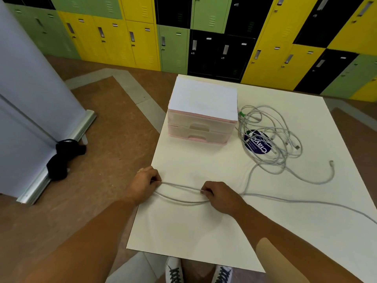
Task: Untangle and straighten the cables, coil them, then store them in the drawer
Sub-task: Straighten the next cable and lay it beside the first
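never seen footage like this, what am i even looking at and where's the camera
There is no machine: a person works with bare hands. The one picture comes from a camera worn on the head, looking forward and down. The left grip and right grip each pinch a grey cable, looped between them. On a white board stand a small pink drawer unit, drawers closed, and a tangled pile of cables over a round blue sticker. Coloured lockers line the back.
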Demonstrator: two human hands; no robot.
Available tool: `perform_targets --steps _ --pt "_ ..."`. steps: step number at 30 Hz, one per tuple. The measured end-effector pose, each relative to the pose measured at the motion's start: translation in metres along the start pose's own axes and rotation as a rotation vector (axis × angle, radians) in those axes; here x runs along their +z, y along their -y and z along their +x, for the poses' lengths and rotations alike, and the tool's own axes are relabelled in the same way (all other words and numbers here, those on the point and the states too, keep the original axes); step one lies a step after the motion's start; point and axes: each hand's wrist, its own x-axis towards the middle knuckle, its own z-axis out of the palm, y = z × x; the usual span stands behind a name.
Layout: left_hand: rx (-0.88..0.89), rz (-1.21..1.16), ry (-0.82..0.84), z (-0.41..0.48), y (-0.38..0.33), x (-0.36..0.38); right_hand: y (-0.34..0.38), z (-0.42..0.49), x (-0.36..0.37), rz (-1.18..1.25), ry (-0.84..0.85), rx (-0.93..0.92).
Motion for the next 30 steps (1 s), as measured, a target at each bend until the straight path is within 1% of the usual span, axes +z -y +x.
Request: perform_targets --steps 4,9,11,14,15,17,19,20,22,26,28,30 --pt "-0.04 0.031 0.024 0.002 -0.004 -0.002 -0.003 -0.004 0.007 -0.017 -0.045 0.018" --pt "-0.046 0.074 0.032 0.002 -0.005 -0.003 -0.009 -0.013 0.011 -0.163 -0.164 -0.041" --pt "-0.04 0.078 0.023 0.003 -0.004 -0.002 -0.019 -0.017 0.009 -0.16 -0.214 -0.039" --pt "-0.034 0.073 0.029 0.004 -0.007 -0.003 -0.031 -0.022 0.007 -0.084 -0.205 -0.049" --pt "-0.041 0.107 0.033 0.005 -0.007 -0.005 -0.031 -0.021 0.007 -0.059 -0.196 -0.048" --pt "-0.042 0.299 0.079 0.008 -0.016 -0.009 -0.031 -0.018 0.006 -0.033 -0.192 -0.041" --pt "0.005 0.496 0.189 0.012 -0.034 -0.012 -0.03 -0.016 0.006 -0.023 -0.191 -0.027" --pt "0.028 0.534 0.237 0.014 -0.044 -0.011 -0.031 -0.015 0.007 -0.02 -0.188 -0.022" --pt "0.092 0.513 0.283 0.019 -0.064 -0.003 -0.031 -0.014 0.007 -0.017 -0.177 -0.011" --pt "0.272 0.363 0.368 0.017 -0.097 0.038 -0.028 -0.012 0.004 -0.005 -0.156 -0.006" --pt "0.311 0.299 0.346 0.013 -0.11 0.064 -0.029 -0.011 0.003 0.004 -0.144 0.003" --pt "0.299 0.204 0.24 0.011 -0.119 0.088 -0.03 -0.009 0.003 0.009 -0.131 0.021"
